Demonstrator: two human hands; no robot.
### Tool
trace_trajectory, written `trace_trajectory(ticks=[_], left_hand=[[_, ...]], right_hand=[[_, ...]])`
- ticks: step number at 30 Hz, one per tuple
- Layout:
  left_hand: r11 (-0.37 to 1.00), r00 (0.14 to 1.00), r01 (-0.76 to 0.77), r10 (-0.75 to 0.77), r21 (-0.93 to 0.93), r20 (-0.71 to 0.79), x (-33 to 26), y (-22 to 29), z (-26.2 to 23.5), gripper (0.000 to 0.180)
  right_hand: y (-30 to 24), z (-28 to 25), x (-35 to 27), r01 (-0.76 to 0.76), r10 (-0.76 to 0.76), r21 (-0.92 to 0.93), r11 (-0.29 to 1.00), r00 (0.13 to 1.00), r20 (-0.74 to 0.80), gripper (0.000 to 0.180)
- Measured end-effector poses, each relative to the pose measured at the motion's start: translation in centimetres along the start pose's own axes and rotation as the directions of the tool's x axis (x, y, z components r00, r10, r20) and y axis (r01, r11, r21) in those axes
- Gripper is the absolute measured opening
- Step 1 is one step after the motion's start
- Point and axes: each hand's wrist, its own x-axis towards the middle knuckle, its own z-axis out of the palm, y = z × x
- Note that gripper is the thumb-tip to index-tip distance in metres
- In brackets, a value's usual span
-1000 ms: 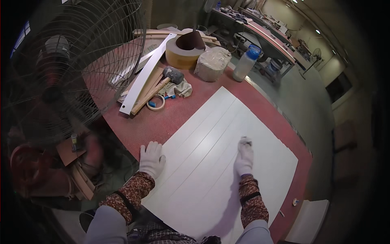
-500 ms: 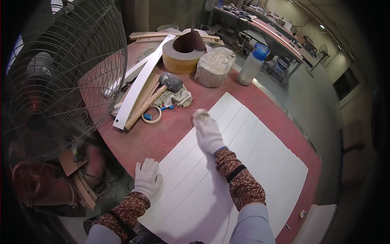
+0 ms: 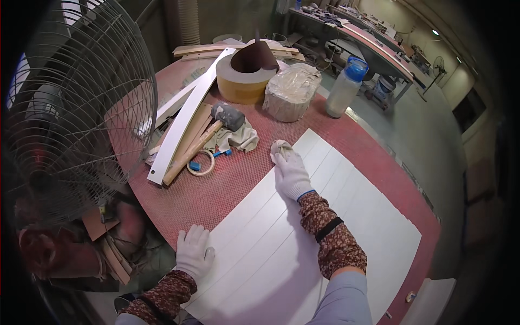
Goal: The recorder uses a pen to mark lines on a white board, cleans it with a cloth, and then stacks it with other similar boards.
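Observation:
A large white panel [image 3: 346, 233] with thin parallel grooves lies flat on the red textured tabletop [image 3: 233, 184]. My left hand [image 3: 195, 252], in a white knit glove, rests at the panel's left edge, its fingers spread and nothing in them. Further along that same edge, towards the far corner, my gloved right hand [image 3: 291, 172] presses down with its fingers curled. Something small and pale shows at those fingertips, too covered to name. Patterned brown sleeve covers wrap both forearms.
A mallet [image 3: 227, 116], wood strips, a cloth [image 3: 244, 136] and a masking tape roll [image 3: 201, 163] lie at the left. Behind are a wide abrasive roll [image 3: 244, 86], a plastic-wrapped bundle [image 3: 292, 92] and a blue-capped bottle [image 3: 346, 89]. A large caged fan [image 3: 81, 108] stands left.
My right hand has slid slightly along the panel's left edge towards its far corner. My left hand stays at the edge. The whole view has shifted a little.

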Motion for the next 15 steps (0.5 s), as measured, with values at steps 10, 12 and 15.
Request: trace_trajectory(ticks=[10,12,15], left_hand=[[0.994,0.989,0.097,-0.091,-0.053,0.117,0.4,0.3,-0.3,0.055],[0.999,0.999,-0.002,0.004,0.041,-0.045,0.2,-0.4,0.2,0.055],[0.999,0.999,-0.033,0.033,-0.022,-0.031,0.6,-0.1,0.9,0.057]], right_hand=[[2.8,1.5,3.0,-0.237,0.237,-0.064,0.969,0.971,0.0,0.055],[1.4,1.2,2.3,-0.14,0.132,-0.1,0.985,0.988,-0.081,0.058],[6.6,-1.0,2.8,-0.35,0.352,-0.138,0.927,0.936,-0.011,0.061]])
